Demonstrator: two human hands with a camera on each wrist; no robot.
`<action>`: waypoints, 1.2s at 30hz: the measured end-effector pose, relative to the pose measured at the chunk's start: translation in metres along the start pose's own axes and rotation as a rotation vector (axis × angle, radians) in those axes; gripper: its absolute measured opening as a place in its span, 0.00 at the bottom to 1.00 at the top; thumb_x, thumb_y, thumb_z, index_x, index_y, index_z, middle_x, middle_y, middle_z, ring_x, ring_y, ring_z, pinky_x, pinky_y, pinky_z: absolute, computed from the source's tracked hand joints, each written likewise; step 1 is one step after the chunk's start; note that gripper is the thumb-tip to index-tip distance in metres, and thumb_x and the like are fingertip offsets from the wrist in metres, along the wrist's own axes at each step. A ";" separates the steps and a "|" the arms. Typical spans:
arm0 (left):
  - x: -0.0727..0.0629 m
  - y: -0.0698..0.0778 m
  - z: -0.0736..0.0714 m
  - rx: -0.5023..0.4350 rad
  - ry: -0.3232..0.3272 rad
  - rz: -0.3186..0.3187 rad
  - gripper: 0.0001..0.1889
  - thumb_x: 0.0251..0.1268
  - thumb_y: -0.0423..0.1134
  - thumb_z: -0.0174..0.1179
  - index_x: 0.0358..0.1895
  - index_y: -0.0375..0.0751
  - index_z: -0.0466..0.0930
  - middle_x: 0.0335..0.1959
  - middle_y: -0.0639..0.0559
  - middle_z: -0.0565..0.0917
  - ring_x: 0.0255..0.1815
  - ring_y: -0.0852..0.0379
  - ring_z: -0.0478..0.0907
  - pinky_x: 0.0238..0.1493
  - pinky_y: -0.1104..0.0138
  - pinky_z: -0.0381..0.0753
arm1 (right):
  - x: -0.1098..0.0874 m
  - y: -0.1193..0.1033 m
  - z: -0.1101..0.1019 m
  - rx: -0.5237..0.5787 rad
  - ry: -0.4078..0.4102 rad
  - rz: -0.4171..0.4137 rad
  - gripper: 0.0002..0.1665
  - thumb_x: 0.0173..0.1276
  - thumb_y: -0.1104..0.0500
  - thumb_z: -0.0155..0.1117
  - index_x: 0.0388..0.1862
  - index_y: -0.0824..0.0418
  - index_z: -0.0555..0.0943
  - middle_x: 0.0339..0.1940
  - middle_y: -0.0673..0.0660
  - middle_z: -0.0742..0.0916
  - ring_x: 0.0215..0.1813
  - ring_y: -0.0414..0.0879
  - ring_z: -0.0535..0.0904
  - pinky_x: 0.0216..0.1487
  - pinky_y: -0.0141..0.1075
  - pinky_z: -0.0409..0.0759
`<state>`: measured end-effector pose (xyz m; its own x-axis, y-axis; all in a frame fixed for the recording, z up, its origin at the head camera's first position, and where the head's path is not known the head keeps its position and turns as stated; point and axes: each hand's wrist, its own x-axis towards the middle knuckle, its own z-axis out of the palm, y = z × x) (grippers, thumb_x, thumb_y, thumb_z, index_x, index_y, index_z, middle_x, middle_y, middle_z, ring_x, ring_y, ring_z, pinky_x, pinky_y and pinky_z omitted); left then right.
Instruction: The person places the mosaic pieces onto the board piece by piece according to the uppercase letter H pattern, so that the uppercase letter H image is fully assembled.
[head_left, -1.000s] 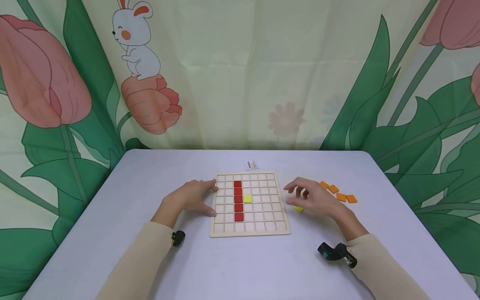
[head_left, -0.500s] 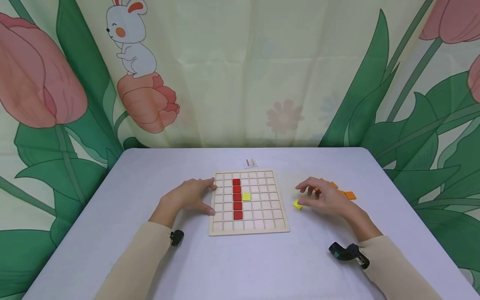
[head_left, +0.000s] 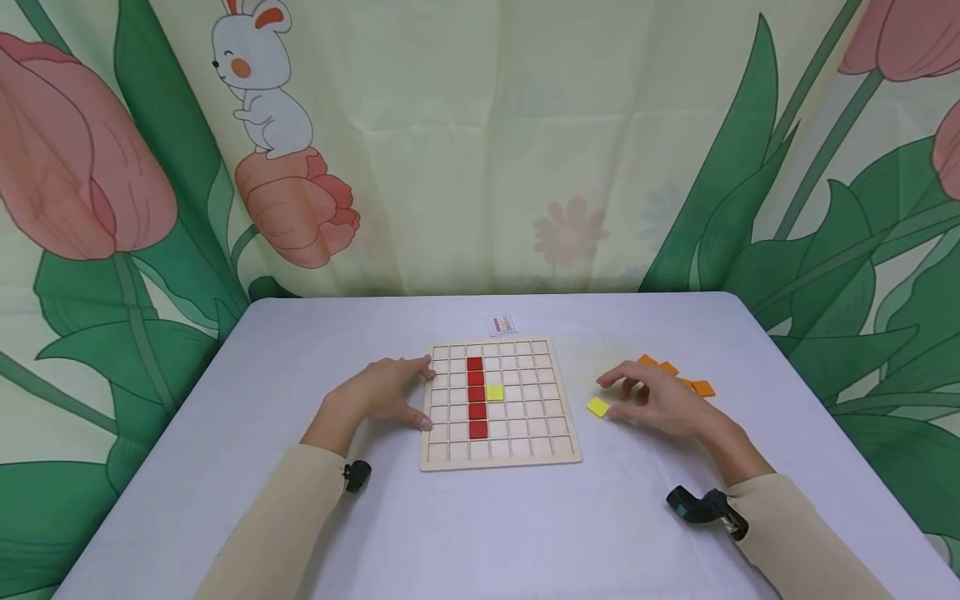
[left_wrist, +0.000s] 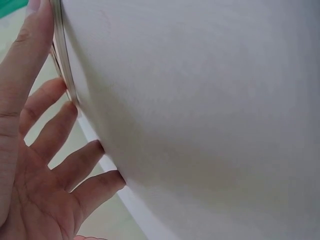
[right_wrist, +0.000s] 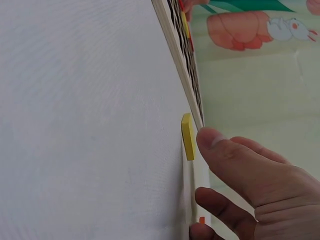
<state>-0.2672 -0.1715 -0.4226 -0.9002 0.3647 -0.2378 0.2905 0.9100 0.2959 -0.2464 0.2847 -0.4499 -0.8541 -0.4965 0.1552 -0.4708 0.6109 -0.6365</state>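
Note:
A wooden grid board (head_left: 529, 450) lies on the table, with a column of several red tiles (head_left: 477, 392) and one yellow tile (head_left: 495, 392) beside them in its squares. My left hand (head_left: 382, 390) touches the board's left edge with spread thumb and fingertips; the left wrist view shows the same hand (left_wrist: 45, 165) along that edge. To the right of the board, a loose yellow tile (head_left: 597, 407) lies flat. My right hand (head_left: 660, 400) hovers next to it, fingers loosely bent. In the right wrist view the thumb is close to that yellow tile (right_wrist: 188, 137), with nothing pinched.
Several orange tiles (head_left: 702, 388) lie behind the right hand, partly hidden by it. A small pattern card (head_left: 502, 324) lies beyond the board's far edge. A printed curtain (head_left: 450, 167) hangs behind the white table (head_left: 480, 533).
My right hand has moved right, away from the board, uncovering the loose yellow tile and covering part of the orange ones. The left hand stays at the board's edge.

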 end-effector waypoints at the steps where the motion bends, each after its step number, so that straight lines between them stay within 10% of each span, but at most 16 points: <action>1: 0.000 0.000 0.000 0.000 0.002 0.000 0.50 0.42 0.63 0.81 0.73 0.53 0.72 0.73 0.47 0.74 0.73 0.42 0.70 0.73 0.47 0.70 | 0.000 0.000 0.000 -0.001 -0.006 -0.001 0.25 0.62 0.54 0.80 0.57 0.52 0.84 0.51 0.49 0.87 0.46 0.47 0.80 0.41 0.33 0.79; 21: 0.000 -0.001 0.002 -0.018 0.000 -0.028 0.48 0.40 0.64 0.81 0.71 0.58 0.74 0.76 0.48 0.71 0.74 0.41 0.69 0.72 0.44 0.70 | 0.010 -0.003 0.006 -0.095 -0.121 -0.064 0.13 0.67 0.57 0.75 0.51 0.49 0.88 0.50 0.49 0.82 0.41 0.41 0.74 0.43 0.33 0.76; 36: -0.001 0.000 0.000 -0.007 -0.008 -0.030 0.50 0.41 0.64 0.81 0.73 0.57 0.72 0.75 0.45 0.72 0.74 0.39 0.69 0.72 0.44 0.70 | 0.007 -0.002 0.004 0.020 -0.014 0.033 0.14 0.68 0.54 0.74 0.51 0.47 0.83 0.49 0.46 0.84 0.43 0.46 0.77 0.42 0.33 0.78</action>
<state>-0.2666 -0.1721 -0.4226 -0.9062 0.3383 -0.2538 0.2607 0.9193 0.2948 -0.2508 0.2770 -0.4504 -0.8659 -0.4847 0.1236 -0.4376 0.6145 -0.6565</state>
